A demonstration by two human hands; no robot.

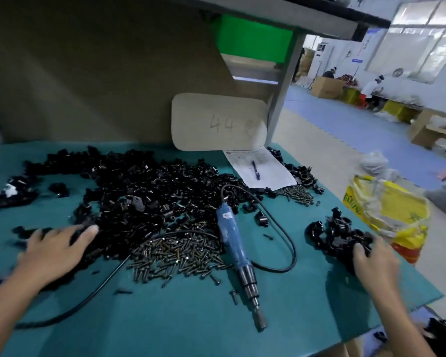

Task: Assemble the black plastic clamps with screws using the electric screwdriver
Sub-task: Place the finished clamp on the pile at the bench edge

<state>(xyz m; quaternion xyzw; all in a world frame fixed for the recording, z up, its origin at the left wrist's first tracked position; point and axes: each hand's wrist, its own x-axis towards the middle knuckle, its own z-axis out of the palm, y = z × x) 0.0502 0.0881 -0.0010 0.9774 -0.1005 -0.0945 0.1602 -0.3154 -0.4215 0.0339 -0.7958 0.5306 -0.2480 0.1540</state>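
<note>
A large heap of black plastic clamps (pixel 144 186) covers the middle and left of the teal table (pixel 165 318). In front of it lies a pile of dark screws (pixel 175 256). The blue electric screwdriver (pixel 233 243) lies on the table, tip toward me, with its black cord looping around it. My left hand (pixel 54 249) rests with spread fingers on the heap's near left edge. My right hand (pixel 371 258) lies on a smaller cluster of clamps (pixel 337 235) at the right, fingers curled over them.
A paper sheet with a pen (pixel 258 170) lies at the back right, below a beige pad marked "44" (pixel 216 122). More screws (pixel 299 193) sit beside the sheet. A yellow plastic bag (pixel 389 215) stands just past the table's right edge. People work in the far background.
</note>
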